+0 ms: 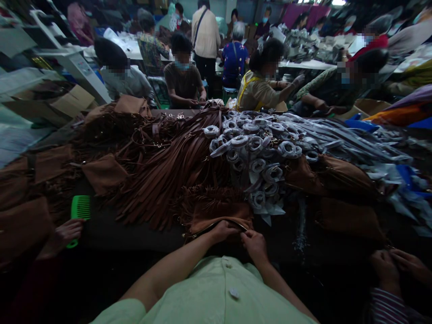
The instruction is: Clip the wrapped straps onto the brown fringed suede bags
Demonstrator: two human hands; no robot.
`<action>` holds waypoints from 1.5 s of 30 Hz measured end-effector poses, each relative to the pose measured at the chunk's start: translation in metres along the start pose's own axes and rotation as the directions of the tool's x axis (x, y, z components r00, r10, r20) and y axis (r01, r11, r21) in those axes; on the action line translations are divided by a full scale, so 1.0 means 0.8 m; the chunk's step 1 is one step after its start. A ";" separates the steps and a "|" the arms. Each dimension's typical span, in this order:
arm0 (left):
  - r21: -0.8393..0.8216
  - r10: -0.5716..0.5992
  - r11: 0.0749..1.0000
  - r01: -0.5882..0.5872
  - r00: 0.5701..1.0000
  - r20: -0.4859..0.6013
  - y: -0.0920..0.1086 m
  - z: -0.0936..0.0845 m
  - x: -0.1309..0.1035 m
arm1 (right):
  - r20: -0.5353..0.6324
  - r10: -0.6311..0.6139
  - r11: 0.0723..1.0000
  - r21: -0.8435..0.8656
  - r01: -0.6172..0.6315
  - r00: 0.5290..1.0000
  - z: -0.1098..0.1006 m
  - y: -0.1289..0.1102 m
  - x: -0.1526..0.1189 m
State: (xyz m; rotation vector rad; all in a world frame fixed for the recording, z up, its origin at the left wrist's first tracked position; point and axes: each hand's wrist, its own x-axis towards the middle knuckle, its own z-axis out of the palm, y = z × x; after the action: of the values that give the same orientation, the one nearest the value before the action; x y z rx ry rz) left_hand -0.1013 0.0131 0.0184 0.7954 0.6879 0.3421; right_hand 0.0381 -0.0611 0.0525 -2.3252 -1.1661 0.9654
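Note:
A brown fringed bag (pixel 216 210) lies at the near edge of the dark table, right in front of me. My left hand (pixel 223 230) grips its top opening edge from the left. Just beside it, my right hand (pixel 254 243) pinches the same edge, fingers closed on the material. Behind the bag spreads a heap of brown leather straps (pixel 168 166). To its right sits a pile of grey rolled straps (pixel 256 148).
A co-worker's hand on the left holds a green comb (pixel 80 211). Another person's hands (pixel 398 265) work at the lower right. More brown bags (pixel 104 173) cover the left of the table. Several people sit and stand at the far side.

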 end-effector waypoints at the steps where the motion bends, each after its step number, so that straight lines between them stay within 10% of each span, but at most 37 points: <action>1: -0.007 -0.002 1.000 0.002 1.000 -0.011 0.001 -0.001 0.000 | 0.013 0.017 0.998 0.062 -0.018 1.000 0.002 0.002 0.001; 11: 0.008 -0.004 1.000 0.005 0.989 -0.148 0.016 0.007 0.003 | 0.171 -0.012 0.680 0.724 -0.117 0.985 0.002 0.006 -0.006; 17: -0.017 0.084 0.996 -0.086 0.993 -0.078 0.010 0.008 0.007 | -0.099 -0.216 0.890 0.390 0.238 0.971 -0.011 -0.007 -0.017; 37: -0.089 0.055 0.994 -0.068 0.988 -0.147 0.043 0.004 0.019 | -0.201 -0.444 0.848 0.220 0.482 0.873 -0.008 -0.013 0.025; 45: 0.496 -0.059 0.821 0.284 0.905 -0.421 0.049 -0.012 0.067 | -0.218 -0.340 0.909 0.174 0.380 0.915 0.011 -0.014 0.044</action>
State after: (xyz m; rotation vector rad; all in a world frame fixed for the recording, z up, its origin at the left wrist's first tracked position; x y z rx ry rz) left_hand -0.0697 0.0725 0.0195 1.2173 1.2650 0.1260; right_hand 0.0405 -0.0261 0.0382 -1.8929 -1.2872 0.6879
